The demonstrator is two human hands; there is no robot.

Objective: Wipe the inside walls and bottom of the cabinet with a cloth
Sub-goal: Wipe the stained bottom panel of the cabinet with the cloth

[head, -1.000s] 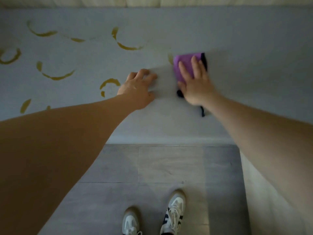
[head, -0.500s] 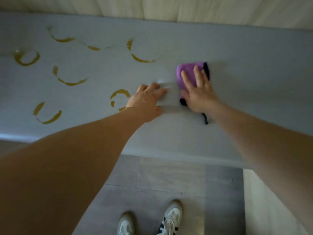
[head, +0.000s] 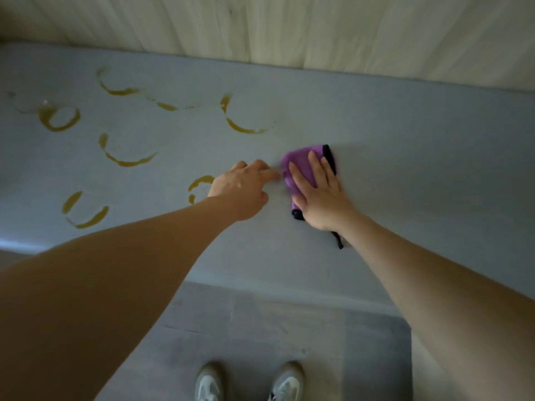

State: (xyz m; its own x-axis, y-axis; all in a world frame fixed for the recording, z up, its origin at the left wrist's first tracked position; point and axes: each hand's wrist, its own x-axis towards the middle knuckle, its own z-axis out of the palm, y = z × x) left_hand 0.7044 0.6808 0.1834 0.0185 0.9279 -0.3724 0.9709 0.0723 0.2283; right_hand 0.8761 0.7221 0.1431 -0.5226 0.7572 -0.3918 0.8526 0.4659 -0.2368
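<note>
From the head view, the right hand (head: 320, 195) lies flat on a folded purple cloth (head: 301, 166), its fingers straight and pressing the cloth down onto the grey cabinet bottom (head: 419, 157). The cloth's long axis runs near to far, with a black edge along its right side. The left hand (head: 243, 192) rests on the surface just left of the cloth, fingers loosely bent and holding nothing, their tips almost touching the cloth's left edge.

The yellow-brown ring stains (head: 127, 157) all lie to the left of both hands; the nearest stain (head: 199, 183) sits just beside the left wrist. So the coming strokes probably need to travel leftward, and the left hand lies between the cloth and that mark. The pale back wall (head: 289, 27) rises at the far side.
</note>
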